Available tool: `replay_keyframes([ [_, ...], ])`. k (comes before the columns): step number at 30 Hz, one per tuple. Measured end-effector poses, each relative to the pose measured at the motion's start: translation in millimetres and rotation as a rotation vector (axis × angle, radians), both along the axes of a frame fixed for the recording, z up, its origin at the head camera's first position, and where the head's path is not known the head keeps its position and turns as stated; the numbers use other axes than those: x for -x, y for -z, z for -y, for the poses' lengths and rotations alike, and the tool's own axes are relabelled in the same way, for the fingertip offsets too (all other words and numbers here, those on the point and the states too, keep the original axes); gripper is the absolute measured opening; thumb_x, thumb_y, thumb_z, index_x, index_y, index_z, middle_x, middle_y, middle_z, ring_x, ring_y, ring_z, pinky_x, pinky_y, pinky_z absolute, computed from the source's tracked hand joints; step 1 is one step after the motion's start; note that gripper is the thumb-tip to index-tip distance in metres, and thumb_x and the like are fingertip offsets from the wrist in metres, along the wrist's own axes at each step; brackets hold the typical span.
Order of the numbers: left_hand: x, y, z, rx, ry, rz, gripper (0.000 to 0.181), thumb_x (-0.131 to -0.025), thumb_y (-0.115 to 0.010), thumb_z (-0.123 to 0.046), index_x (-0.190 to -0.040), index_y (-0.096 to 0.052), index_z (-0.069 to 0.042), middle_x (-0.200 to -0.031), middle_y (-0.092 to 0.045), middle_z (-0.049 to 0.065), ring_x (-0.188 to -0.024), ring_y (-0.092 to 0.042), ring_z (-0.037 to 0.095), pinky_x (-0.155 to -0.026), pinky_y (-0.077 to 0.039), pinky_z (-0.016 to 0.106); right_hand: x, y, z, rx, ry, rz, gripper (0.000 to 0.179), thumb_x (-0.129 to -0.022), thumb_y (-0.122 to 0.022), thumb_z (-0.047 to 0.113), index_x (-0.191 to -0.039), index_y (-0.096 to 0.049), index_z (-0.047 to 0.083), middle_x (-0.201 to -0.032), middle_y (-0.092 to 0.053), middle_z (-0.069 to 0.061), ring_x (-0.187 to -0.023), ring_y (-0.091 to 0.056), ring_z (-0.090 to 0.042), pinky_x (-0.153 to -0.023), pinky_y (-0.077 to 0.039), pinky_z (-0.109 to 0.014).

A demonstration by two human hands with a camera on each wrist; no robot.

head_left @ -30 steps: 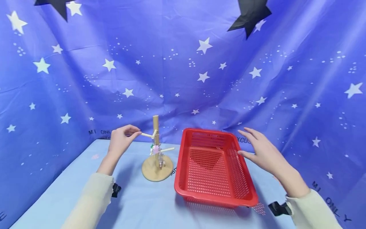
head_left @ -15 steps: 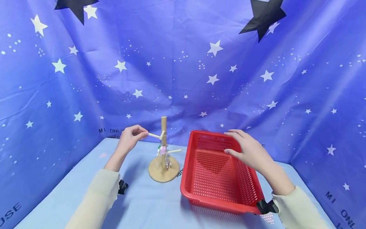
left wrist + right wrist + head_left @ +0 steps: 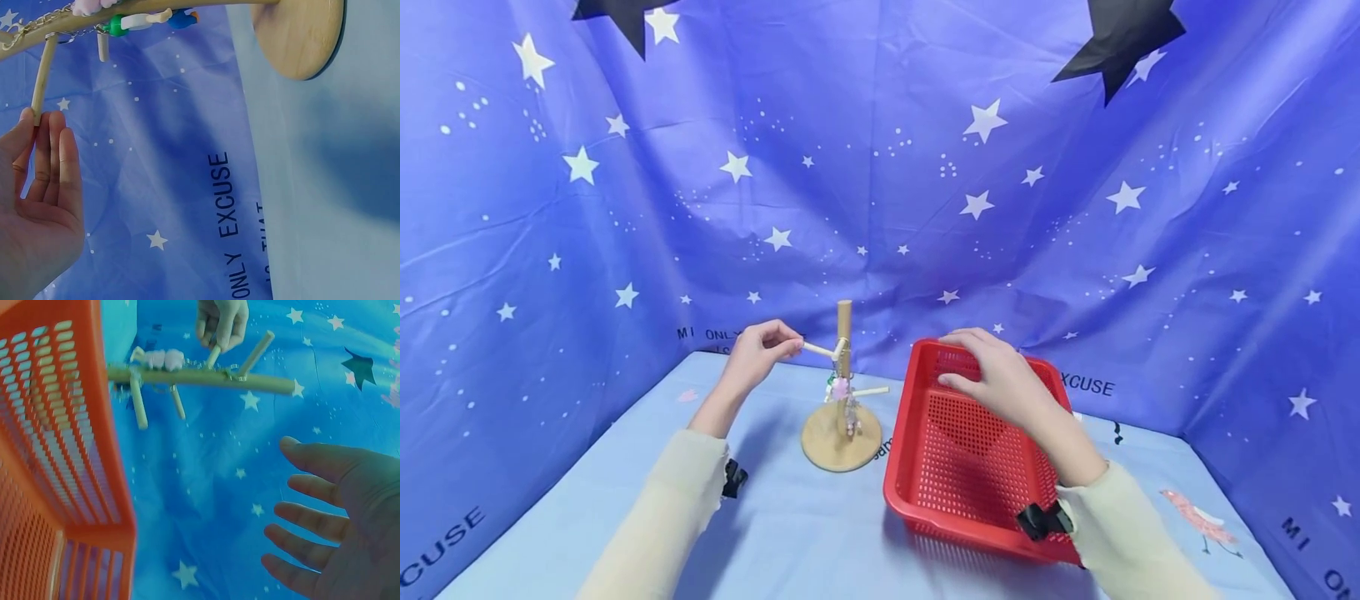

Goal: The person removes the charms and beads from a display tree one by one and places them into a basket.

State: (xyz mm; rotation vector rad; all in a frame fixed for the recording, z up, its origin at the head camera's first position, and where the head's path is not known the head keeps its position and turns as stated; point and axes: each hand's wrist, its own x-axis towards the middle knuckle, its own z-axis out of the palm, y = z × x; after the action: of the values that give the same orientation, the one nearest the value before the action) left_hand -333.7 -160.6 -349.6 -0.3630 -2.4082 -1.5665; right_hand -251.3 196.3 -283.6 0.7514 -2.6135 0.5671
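Left sleeve (image 3: 658, 504): pale, rising from the lower left, the forearm slanting up and inward to a bent wrist. Left hand (image 3: 760, 358): thumb and index finger pinch the free end of a wooden peg (image 3: 818, 348); in the left wrist view, the other fingers extend beside the index. Just right of this hand stands the upright wooden stand (image 3: 846, 362), which bears the peg, with charms (image 3: 839, 387) on chains hanging below hand level. Red basket (image 3: 901, 454): farther right of the left hand and beneath the right. Right hand (image 3: 1000, 379): raised above the basket, palm turned toward the stand, thumb and fingers apart and holding nothing. Right sleeve (image 3: 1127, 533): the forearm slants up and inward from the lower right.
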Motion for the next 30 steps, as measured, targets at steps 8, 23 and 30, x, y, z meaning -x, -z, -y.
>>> replay_keyframes([
  [8,-2.4,2.6,1.1,0.01,0.001,0.023,0.019,-0.095,-0.068,-0.018,-0.102,-0.07,-0.001,-0.097,-0.075,0.017,-0.083,-0.071,0.013,-0.074,-0.058,0.019,10.2,9.8,37.2,0.085,-0.023,0.078,0.043,-0.09,-0.075,0.025,-0.128,-0.064,0.009,-0.13,-0.066,-0.009,-0.127,-0.058,-0.03,-0.106,-0.048,-0.053],
  [23,2.2,-0.4,-0.8,-0.029,0.019,-0.015,0.019,-0.094,-0.069,-0.015,-0.102,-0.07,0.002,-0.093,-0.075,0.016,-0.078,-0.069,0.007,-0.074,-0.059,0.019,41.1,24.7,100.6,0.42,-0.051,0.214,0.024,-0.089,-0.074,0.012,-0.112,-0.071,0.006,-0.113,-0.074,-0.013,-0.106,-0.072,-0.028,-0.092,-0.059,-0.041],
  [30,1.1,-0.9,0.0,-0.024,0.017,-0.008,0.017,-0.094,-0.069,-0.015,-0.101,-0.07,0.001,-0.095,-0.074,0.019,-0.076,-0.068,0.004,-0.074,-0.06,0.021,52.1,35.0,118.8,0.515,0.002,0.245,0.016,-0.088,-0.076,0.015,-0.103,-0.074,0.008,-0.102,-0.077,-0.009,-0.093,-0.074,-0.023,-0.077,-0.061,-0.032],
])
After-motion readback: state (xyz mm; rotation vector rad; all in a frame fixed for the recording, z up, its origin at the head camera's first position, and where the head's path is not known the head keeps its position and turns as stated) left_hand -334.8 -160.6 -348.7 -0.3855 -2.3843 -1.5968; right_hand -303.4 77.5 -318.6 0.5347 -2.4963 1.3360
